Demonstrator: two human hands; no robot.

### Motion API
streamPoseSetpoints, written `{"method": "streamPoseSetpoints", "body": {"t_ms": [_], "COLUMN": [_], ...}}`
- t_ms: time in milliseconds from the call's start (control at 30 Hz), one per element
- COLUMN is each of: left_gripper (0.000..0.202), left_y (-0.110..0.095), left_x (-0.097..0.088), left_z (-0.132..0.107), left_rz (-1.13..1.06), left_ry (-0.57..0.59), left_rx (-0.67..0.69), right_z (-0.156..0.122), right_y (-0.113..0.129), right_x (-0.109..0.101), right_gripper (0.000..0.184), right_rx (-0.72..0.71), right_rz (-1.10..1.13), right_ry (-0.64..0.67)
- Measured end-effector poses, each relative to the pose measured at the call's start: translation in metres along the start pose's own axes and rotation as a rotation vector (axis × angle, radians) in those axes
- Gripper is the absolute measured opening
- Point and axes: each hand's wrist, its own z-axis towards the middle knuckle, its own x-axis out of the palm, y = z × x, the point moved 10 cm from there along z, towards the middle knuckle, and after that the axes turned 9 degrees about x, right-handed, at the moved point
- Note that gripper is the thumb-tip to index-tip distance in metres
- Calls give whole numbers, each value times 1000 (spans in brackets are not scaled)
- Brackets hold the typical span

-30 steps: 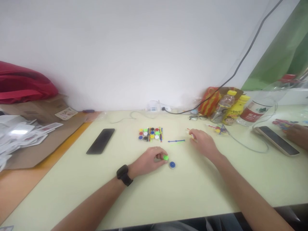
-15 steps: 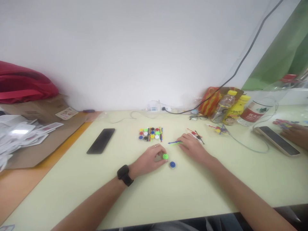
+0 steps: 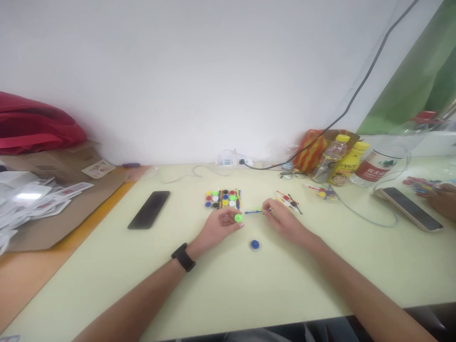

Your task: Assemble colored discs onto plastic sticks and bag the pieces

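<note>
My left hand (image 3: 221, 225), with a black watch on its wrist, pinches a small green disc (image 3: 238, 218) that has a hole in its middle. The disc is tilted with its face toward me. To the right, my right hand (image 3: 281, 217) has thumb and forefinger closed on the end of a thin blue stick (image 3: 253, 212) with an arrow-like tip pointing left. A bit of green shows beside that stick at the fingertips. Below and between the hands, a blue disc (image 3: 255, 244) lies on the table. Red, white and black sticks (image 3: 292, 203) lie just beyond my right hand.
Rows of coloured discs and sticks (image 3: 224, 198) lie beyond my left hand. A black phone (image 3: 148, 210) is at left. Bottles (image 3: 345, 166), glasses (image 3: 292, 175), a packet of coloured pieces (image 3: 322, 192) and another phone (image 3: 409, 209) stand right, near another person's hand (image 3: 443, 199).
My left hand has lifted the green disc up and slightly left, away from the blue disc. My right hand has turned and drawn its fingers together on the blue stick's end.
</note>
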Motion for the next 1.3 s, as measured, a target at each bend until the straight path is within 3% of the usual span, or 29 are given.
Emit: {"method": "streamPoseSetpoints", "body": {"t_ms": [233, 500, 667, 867, 1300], "left_gripper": [40, 41, 36, 38, 29], "left_y": [1, -3, -14, -4, -15], "left_x": [5, 10, 17, 25, 23], "left_z": [0, 0, 1, -4, -3], "left_rz": [-64, -104, -150, -234, -141], "left_ry": [1, 15, 35, 103, 121], "left_rx": [-22, 0, 23, -94, -39], "right_z": [-1, -5, -7, -9, -16], "right_y": [6, 26, 36, 40, 52], "right_x": [5, 23, 25, 20, 18], "right_gripper": [14, 25, 24, 18, 18], "right_rx": [117, 80, 26, -43, -297], "right_rz": [313, 483, 454, 369, 282], "right_ry": [-30, 64, 55, -13, -62]}}
